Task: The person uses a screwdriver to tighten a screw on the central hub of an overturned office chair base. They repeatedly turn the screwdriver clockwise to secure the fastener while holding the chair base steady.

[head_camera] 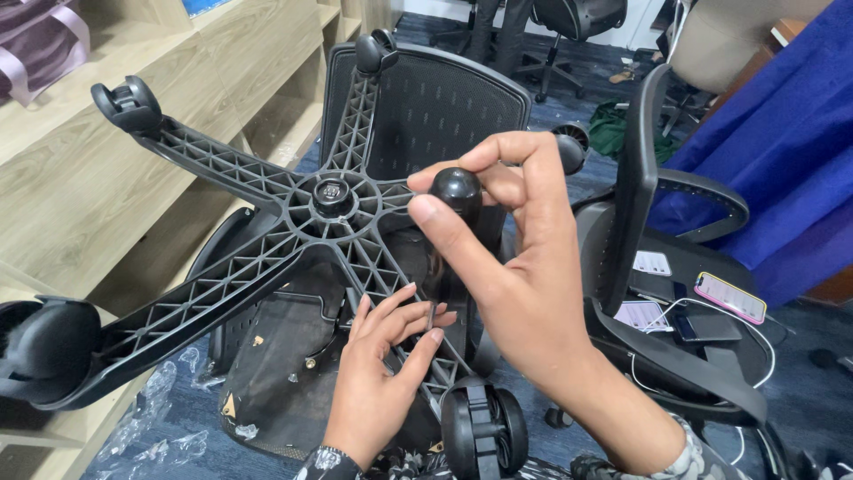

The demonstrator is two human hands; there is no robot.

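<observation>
**Caster held over upturned chair base**

At centre frame the right hand (524, 267) pinches a black caster wheel (457, 190) between thumb and curled fingers, just right of the hub (331, 195) of a black five-armed chair base (222, 169) lying upside down. Below it, the left hand (382, 373) is half open, its fingertips lightly closed on a small thin dark piece against one base arm. A fitted caster (484, 431) sits at bottom centre. At right, a phone (730, 297) lies on another chair's seat.
</observation>
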